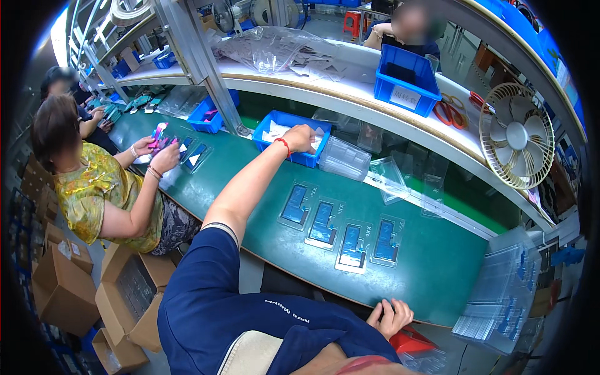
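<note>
My left hand (301, 138), with a red bracelet at the wrist, reaches down into a blue bin (265, 145) at the back of the green bench. Its fingers are closed over white pieces (275, 132) in the bin; what they grip is hidden. My right hand (392, 317) rests on the bench's front edge, its fingers loosely bent and apart, holding nothing. Between the hands lie several clear plastic trays, each with a blue-filmed flat panel: one panel (295, 204) at the left, another panel (322, 222), a third panel (350, 244) and a panel (386, 240) at the right.
A clear plastic box (345, 157) stands beside the bin. Stacked clear trays (500, 294) fill the right end. Above runs a shelf with a blue crate (407, 81), red-handled scissors (450, 112) and a fan (517, 135). A co-worker (94, 169) sits at the left, handling small pieces.
</note>
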Tool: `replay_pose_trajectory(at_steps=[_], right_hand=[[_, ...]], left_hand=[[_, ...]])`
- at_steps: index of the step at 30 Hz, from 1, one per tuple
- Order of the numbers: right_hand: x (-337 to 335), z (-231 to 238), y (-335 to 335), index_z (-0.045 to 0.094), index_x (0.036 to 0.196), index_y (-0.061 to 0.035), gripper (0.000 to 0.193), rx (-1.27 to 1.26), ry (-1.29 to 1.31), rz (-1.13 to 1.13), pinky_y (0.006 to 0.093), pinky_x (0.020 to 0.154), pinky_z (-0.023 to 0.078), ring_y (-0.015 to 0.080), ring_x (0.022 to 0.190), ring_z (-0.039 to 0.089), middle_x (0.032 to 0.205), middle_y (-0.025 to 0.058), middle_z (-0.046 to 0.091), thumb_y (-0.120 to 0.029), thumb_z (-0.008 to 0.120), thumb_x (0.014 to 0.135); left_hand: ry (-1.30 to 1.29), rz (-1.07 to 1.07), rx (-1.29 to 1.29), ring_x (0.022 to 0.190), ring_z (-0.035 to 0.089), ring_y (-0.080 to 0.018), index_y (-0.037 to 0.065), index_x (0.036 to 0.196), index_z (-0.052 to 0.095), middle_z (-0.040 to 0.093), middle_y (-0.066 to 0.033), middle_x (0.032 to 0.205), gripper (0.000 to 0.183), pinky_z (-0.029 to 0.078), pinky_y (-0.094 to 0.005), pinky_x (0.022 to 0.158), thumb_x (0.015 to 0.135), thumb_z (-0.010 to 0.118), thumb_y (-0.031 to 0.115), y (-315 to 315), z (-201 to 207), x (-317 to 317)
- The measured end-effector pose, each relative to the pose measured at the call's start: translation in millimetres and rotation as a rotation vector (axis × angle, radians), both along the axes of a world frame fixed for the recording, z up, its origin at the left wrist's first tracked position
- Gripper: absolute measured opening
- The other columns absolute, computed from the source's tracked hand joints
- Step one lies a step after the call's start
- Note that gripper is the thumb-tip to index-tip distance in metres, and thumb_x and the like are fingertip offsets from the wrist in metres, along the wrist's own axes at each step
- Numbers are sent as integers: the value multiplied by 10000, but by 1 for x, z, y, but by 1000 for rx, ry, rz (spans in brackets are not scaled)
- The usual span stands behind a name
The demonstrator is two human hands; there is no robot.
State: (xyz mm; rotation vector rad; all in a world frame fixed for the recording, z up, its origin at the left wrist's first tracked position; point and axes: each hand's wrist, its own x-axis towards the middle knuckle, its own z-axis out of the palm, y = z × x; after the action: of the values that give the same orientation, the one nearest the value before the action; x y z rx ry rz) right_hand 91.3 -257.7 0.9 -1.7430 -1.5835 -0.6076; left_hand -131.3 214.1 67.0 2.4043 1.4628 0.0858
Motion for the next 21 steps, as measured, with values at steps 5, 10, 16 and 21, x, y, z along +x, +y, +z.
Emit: replay_pose_trajectory(at_steps=[5, 10, 16, 21], right_hand=[[10, 21, 22, 637, 848, -43, 104, 21, 47, -26, 437, 844, 371, 302, 932, 529, 950, 127, 578, -58, 656, 746], [11, 57, 81, 628, 868, -45, 150, 31, 128, 112, 409, 840, 370, 281, 888, 552, 919, 108, 589, -28, 669, 724], [-5, 83, 153, 629, 876, -26, 152, -121, 482, 425, 353, 777, 418, 267, 802, 596, 836, 102, 627, -81, 690, 748], [-41, 64, 236, 634, 984, 9, 342, -275, 1011, 627, 279, 689, 497, 132, 705, 588, 856, 77, 647, -191, 777, 746]], left_hand=[[-497, 170, -30, 742, 686, -217, 50, 849, 740, 710, -128, 812, 253, 531, -309, 724, 651, 820, 185, 9, -18, -24], [-1120, 313, -171, 721, 638, -126, -22, 909, 725, 703, -101, 811, 169, 506, -266, 675, 770, 746, 72, -9, -1, -32], [-1604, 301, -601, 807, 656, -257, 27, 1039, 504, 625, -133, 938, 121, 587, -407, 691, 922, 518, 58, -58, 23, -36], [-1583, 198, -730, 778, 666, -206, 11, 1084, 510, 646, -133, 922, 191, 595, -342, 656, 898, 551, 26, -147, 5, -14]])
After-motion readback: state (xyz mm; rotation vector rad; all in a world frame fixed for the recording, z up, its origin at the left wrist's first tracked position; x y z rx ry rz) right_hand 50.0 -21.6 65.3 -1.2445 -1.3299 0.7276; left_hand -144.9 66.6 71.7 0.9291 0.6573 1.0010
